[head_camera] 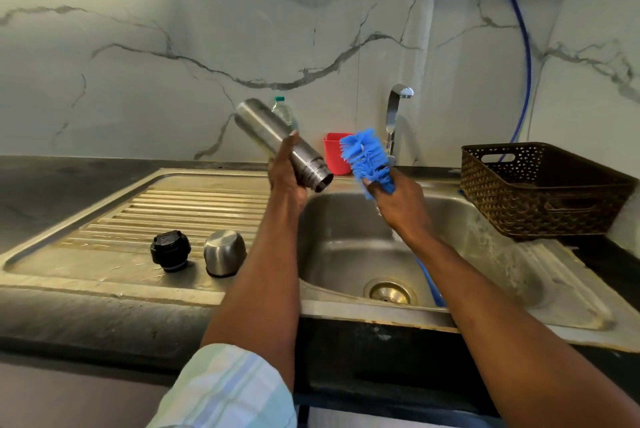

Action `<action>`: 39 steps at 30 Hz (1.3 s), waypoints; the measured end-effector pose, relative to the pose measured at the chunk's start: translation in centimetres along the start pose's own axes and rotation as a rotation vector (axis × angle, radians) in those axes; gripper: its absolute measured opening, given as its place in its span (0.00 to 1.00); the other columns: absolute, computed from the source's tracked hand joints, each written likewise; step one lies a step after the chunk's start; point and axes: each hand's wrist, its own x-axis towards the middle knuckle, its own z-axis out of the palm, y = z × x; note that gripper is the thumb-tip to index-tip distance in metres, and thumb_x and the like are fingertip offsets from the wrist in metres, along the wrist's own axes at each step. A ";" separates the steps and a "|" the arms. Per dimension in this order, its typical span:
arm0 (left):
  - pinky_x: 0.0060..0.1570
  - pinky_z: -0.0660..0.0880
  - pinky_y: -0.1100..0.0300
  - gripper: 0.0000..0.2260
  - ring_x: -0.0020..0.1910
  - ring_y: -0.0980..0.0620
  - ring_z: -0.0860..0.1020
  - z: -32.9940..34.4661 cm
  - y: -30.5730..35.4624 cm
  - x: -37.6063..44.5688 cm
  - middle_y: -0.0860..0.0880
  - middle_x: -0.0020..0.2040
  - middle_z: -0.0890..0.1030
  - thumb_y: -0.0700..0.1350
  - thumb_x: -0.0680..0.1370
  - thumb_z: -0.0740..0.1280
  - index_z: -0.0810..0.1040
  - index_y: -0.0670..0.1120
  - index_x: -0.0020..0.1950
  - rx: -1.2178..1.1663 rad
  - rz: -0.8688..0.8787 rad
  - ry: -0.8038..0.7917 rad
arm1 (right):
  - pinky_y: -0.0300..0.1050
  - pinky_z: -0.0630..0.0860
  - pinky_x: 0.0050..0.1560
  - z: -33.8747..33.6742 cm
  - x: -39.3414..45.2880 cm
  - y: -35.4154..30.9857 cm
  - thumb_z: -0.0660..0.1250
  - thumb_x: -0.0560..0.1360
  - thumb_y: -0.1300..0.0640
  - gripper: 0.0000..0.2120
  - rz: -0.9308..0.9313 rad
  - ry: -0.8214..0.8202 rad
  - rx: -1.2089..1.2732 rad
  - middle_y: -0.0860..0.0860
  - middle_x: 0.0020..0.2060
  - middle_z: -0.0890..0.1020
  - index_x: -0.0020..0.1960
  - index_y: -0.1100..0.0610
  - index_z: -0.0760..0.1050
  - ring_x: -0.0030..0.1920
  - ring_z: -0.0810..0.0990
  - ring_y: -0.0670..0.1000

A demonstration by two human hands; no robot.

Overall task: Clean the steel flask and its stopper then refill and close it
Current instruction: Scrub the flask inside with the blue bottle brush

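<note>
Drainboard, 8 o'clock: black stopper (170,251), steel cup (224,253) inverted | left hand (284,169) grips steel flask (277,140), mouth tilted toward sink (491,254) | right hand (403,206) grips blue brush (367,159) | 3 o'clock: brown basket (540,192), contents unseen.

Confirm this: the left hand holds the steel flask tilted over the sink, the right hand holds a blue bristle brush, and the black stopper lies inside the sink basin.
Wrong in one respect. The head view shows the black stopper standing on the ribbed steel draining board beside the steel cup, not in the basin. The left hand does hold the steel flask, the right hand the blue bristle brush.
</note>
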 end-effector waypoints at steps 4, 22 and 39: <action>0.37 0.81 0.53 0.30 0.33 0.45 0.80 0.5 -1.7 -1.3 0.43 0.41 0.81 0.60 0.70 0.75 0.74 0.41 0.62 0.246 -0.162 -0.207 | 0.46 0.75 0.46 -1.4 0.2 0.4 0.62 0.78 0.40 0.20 -0.035 0.067 0.060 0.50 0.49 0.83 0.61 0.53 0.77 0.49 0.80 0.50; 0.35 0.79 0.52 0.23 0.31 0.46 0.79 -2.3 -4.1 -2.7 0.42 0.40 0.81 0.61 0.80 0.61 0.76 0.41 0.57 0.566 -0.343 -0.356 | 0.46 0.74 0.41 -1.4 -2.5 -1.3 0.53 0.83 0.44 0.19 -0.462 -0.302 -0.572 0.55 0.51 0.73 0.68 0.53 0.67 0.41 0.78 0.55; 0.48 0.80 0.41 0.32 0.39 0.40 0.82 -1.9 -3.3 -3.2 0.38 0.45 0.82 0.66 0.79 0.58 0.71 0.41 0.69 0.365 -0.355 -0.235 | 0.45 0.77 0.47 -1.2 0.8 -2.1 0.69 0.70 0.70 0.30 0.231 -0.383 0.186 0.53 0.51 0.74 0.63 0.55 0.56 0.48 0.77 0.49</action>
